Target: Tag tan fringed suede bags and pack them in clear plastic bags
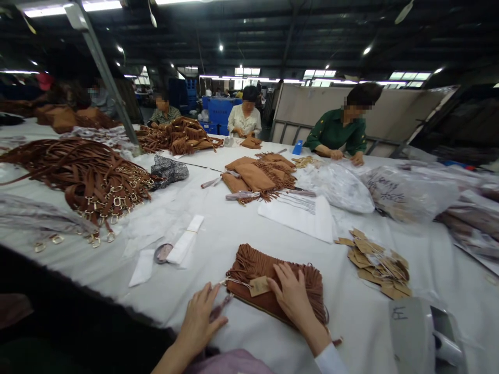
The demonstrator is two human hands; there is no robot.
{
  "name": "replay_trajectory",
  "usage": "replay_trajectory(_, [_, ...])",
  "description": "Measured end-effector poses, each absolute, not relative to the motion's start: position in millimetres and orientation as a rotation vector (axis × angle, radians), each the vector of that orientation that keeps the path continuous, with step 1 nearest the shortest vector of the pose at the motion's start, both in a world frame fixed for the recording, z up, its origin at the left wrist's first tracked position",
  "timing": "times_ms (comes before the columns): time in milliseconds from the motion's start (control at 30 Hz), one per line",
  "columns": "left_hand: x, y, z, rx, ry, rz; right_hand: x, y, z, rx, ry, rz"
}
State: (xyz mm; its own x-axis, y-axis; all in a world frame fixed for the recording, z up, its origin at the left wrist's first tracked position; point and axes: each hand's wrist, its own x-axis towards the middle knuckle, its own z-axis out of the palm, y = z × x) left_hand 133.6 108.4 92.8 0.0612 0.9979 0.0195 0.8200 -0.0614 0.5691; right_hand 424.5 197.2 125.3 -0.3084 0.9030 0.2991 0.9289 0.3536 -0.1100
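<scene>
Two hands (200, 319) on one fringed bag (273, 285)

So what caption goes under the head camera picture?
Two hands, left hand and right hand, rest on a brown fringed bag with its paper tag.

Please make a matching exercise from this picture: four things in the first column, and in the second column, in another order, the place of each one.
1. fringed bag
2. pile of straps
3. paper tags
4. blue crate

a. far left of the table
b. behind the table, on the far side
c. under the right hand
d. right of the hands, loose on the cloth

Pairs: 1-c, 2-a, 3-d, 4-b
</scene>
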Motion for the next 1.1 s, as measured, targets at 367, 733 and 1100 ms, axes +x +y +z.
replay_trajectory(367, [134, 111, 90, 1.647, 1.745, 0.782, 444, 144, 106, -1.486, -2.193, -0.356])
replay_trajectory(733, [143, 106, 129, 1.827, 1.809, 0.21, 486, 114, 82, -1.925, -1.551, -0.198])
replay_trajectory(1100, [154, 128, 133, 1.542, 1.682, 0.119, 449, 109, 93, -1.705, -1.883, -0.494])
